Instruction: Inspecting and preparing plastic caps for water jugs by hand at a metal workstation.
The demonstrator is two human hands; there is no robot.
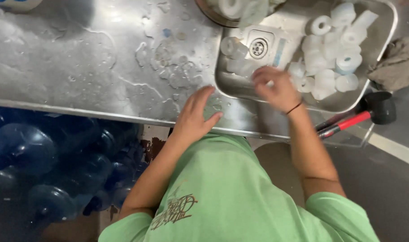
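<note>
My left hand (194, 116) rests flat on the wet steel counter (92, 58) near its front edge, fingers spread, holding nothing. My right hand (274, 88) reaches into the steel sink (384, 40), fingers curled among white plastic bottle caps (332, 58) piled at the sink's right side; motion blur hides whether it grips one. A few translucent caps (235, 47) lie beside the drain (258, 47). A thin dark band circles my right wrist.
Several large blue water bottles (43, 170) are stacked below the counter at left. A black rubber mallet with a red handle (366, 114) lies right of the sink. A grey cloth (399, 60) sits at the far right. A round bowl (222, 11) stands behind the sink.
</note>
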